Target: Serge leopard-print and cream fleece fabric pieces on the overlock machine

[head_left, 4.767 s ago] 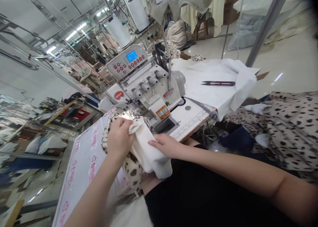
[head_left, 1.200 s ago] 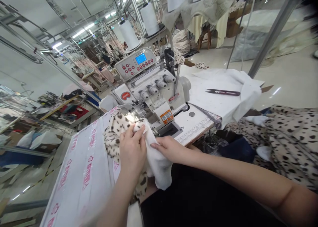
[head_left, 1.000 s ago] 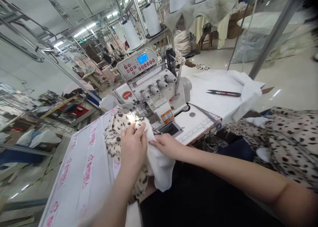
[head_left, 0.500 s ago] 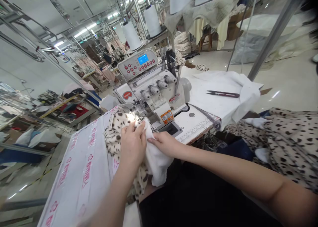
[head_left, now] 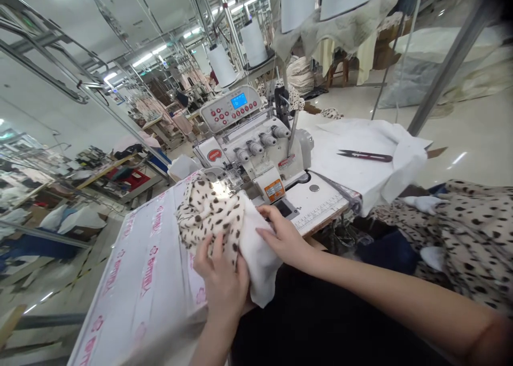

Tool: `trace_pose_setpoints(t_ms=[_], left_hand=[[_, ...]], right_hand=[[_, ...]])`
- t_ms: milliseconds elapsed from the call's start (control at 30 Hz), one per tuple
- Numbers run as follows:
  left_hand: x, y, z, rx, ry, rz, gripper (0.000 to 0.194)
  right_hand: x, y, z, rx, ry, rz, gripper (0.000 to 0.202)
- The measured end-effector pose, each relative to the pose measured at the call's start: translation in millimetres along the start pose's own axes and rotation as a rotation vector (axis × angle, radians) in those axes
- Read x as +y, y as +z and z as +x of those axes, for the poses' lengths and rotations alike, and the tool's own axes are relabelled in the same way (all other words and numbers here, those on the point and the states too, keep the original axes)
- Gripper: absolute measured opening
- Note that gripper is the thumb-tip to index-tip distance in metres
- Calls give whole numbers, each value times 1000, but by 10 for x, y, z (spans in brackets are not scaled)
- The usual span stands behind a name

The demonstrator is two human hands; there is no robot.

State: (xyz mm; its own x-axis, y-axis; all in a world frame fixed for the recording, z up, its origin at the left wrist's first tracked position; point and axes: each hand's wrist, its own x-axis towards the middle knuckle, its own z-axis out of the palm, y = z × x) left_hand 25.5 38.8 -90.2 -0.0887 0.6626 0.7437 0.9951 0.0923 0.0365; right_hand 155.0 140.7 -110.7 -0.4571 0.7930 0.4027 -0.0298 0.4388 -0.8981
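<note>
A cream fleece piece with dark spots (head_left: 212, 216) lies bunched at the needle area of an overlock sewing machine (head_left: 256, 147). Plain white fleece (head_left: 256, 248) adjoins its right side and hangs over the table's front edge. My left hand (head_left: 224, 280) rests on the spotted part, fingers spread and slightly bent, thumb apart near the white part. At the white part's right edge, my right hand (head_left: 288, 240) grips the fabric between thumb and fingers. Part of the fabric by the presser foot is lost in the machine lamp's glare.
Thread snips (head_left: 364, 156) lie on white cloth (head_left: 332, 136) right of the machine. Thread cones (head_left: 222, 64) stand behind it. The table's left side has a printed plastic cover (head_left: 136, 259). More spotted fabric (head_left: 473, 232) is heaped at the right. A metal post (head_left: 449, 56) rises there.
My left hand has drawn back from the needle area toward me and its fingers have spread. More spotted fabric shows, turned over toward the white part. My right hand stays at the white edge.
</note>
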Motion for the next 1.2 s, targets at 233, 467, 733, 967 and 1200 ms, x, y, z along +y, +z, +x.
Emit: trace_pose_setpoints(t_ms=[233,467,733,967,1200], left_hand=[[-162,-297,-124,-236,-25,-63,19],[465,-439,152,-430,269,-77,14],[91,-93,609,-248,67,-218,25],[-47,61,664,-292,163,-48,34],[-171,111,797,-411,79,-48,38]], right_hand=[[-23,-23,-59,-52,-72,15,13],[-113,7,4,-229,206,543,39],[-95,-107,23,-359,289,348,48],[-131,-141,-5,-361,181,249,45],[-33,-104,151,-309,186,253,40]])
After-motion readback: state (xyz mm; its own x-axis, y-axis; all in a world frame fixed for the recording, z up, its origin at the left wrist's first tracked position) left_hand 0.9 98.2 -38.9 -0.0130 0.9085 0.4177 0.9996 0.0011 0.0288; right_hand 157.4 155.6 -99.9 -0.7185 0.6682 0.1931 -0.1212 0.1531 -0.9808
